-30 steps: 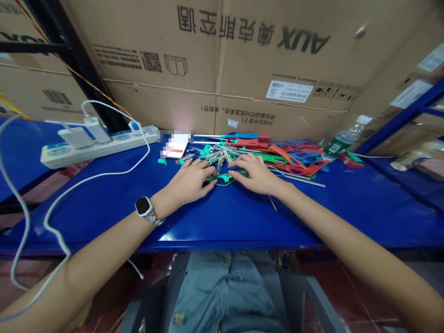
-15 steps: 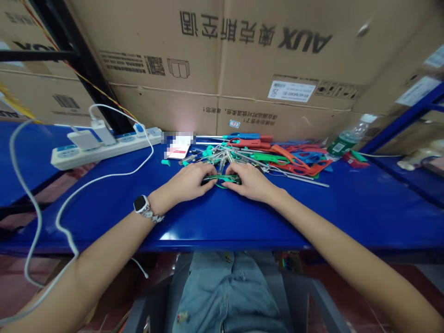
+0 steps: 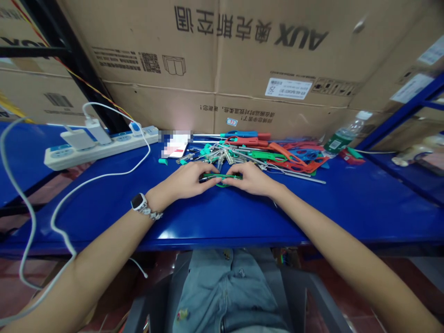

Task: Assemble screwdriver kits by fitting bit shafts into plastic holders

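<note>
My left hand and my right hand face each other above the blue tabletop. Between them is a slim green lighter casing, one end in each hand, with thumbs on the near side and fingers curled around the far side. My fingers cover both ends, and any small parts inside it are too fine to make out. Just beyond my hands lies a heap of clear lighter fuel tanks with teal pieces and thin wires. To the right of it are green and red lighter casings and metal tubes.
A power strip with chargers and a trailing white cable lies on the left. Behind the heap, a phone rests near a large cardboard box. A green-labelled bottle stands back right, by a red packet.
My thumbs have come slightly closer together along the near side of the green casing. My grip holds at both ends. The whole view has shifted a little.
</note>
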### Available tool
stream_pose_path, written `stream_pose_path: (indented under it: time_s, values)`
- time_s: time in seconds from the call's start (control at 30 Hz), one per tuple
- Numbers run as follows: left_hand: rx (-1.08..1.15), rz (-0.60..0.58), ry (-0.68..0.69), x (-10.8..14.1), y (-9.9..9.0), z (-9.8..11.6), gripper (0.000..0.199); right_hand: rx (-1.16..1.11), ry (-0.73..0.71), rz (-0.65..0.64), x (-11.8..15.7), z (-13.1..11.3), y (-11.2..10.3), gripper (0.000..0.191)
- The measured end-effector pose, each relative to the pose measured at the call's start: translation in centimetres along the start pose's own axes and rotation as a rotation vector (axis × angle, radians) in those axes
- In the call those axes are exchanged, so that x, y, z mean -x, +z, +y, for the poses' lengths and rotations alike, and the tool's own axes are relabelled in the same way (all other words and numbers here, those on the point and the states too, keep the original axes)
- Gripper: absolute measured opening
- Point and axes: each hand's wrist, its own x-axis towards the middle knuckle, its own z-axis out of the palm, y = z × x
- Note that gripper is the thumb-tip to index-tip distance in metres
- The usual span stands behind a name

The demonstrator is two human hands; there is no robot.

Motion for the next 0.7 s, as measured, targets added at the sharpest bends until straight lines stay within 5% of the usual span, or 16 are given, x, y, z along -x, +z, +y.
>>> stream_pose_path:
  time_s: [0.33, 0.7]
  values:
    - [0.036, -0.027, 0.009, -0.4, 0.1, -0.4, 0.034, -0.238, 0.124, -0.132, -0.3, 0.3, -1.7, 0.026]
    - [0.163, -0.013, -0.079, 0.4, -0.9, -1.1, 0.041, 0.041, 0.023, -0.06, 0.1, 0.0, -0.2, 0.024]
